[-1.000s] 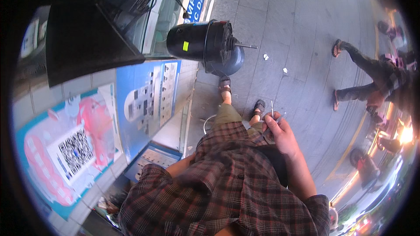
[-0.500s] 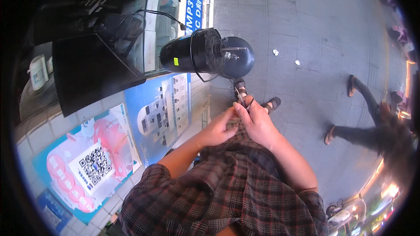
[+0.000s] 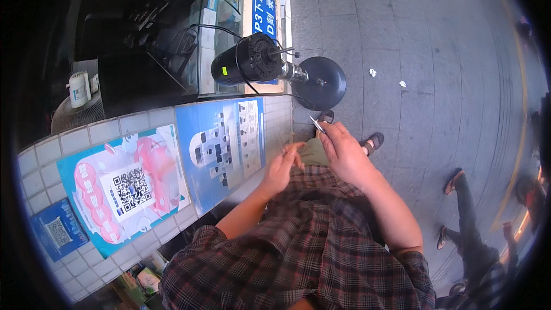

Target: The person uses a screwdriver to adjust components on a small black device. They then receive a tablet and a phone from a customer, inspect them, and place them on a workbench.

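R hand (image 3: 347, 152) is pinching a slim metal tool (image 3: 315, 123) btwn thumb & fingers, back of hand facing up; tool's thin tip is poking out past the fingertips, pointing up & slightly L, near a sandal strap. L hand (image 3: 280, 171) is hovering just beside, fingers loosely parted & a bit blurred; can't tell if anything's in its palm. Hands aren't touching: a small gap is showing btwn them, w/ both forearms reaching in over a dark plaid shirt (image 3: 298, 252).

Ahead, a black motor housing (image 3: 238, 60) w/ a yellow-green sticker (image 3: 225, 71) is sitting tilted atop a chrome neck (image 3: 295, 71), its metal shaft (image 3: 283, 51) sticking out to the R. A round black base (image 3: 331, 95) is resting on the grey pavement (image 3: 390, 17) below, w/ a black cord looping past. Neither hand is touching the motor.

On the L, a pink & teal poster (image 3: 86, 195) & a blue poster (image 3: 198, 121) are hanging side by side on a white-tiled wall (image 3: 94, 132). On the R, two white scraps (image 3: 373, 73) are lying on the pavement, & a passer-by's legs (image 3: 468, 218) are showing near the pic's lower R.
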Tool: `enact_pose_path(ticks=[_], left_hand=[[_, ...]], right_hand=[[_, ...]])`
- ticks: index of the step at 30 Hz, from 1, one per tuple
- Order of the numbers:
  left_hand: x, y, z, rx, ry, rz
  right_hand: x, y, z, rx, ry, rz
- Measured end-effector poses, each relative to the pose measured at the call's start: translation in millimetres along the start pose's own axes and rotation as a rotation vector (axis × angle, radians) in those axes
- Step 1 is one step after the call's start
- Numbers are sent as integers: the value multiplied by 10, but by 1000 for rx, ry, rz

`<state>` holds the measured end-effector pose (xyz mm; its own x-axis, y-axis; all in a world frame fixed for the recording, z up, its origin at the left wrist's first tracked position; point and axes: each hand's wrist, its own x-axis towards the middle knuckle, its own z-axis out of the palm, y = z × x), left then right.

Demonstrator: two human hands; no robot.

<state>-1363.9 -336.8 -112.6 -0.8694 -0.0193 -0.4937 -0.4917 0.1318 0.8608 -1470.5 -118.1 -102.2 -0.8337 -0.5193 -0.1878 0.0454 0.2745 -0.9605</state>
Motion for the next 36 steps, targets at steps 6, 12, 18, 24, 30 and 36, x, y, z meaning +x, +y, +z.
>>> enact_pose_path(ticks=[6,12,18,24,30,36], left_hand=[[339,329,-431,-207,223,41],[435,486,-961,-165,240,286],[442,727,-980,-49,208,236],[565,823,-828,77,474,210],[657,853,-829,-341,520,304],[680,778,-834,-248,595,195]], right_hand=[[144,80,180,-65,71,-70],[569,-233,85,6,149,-83],[751,-134,202,36,181,-105],[862,-18,200,87,190,-152],[956,75,95,66,178,-191],[1092,89,7,31,194,-285]])
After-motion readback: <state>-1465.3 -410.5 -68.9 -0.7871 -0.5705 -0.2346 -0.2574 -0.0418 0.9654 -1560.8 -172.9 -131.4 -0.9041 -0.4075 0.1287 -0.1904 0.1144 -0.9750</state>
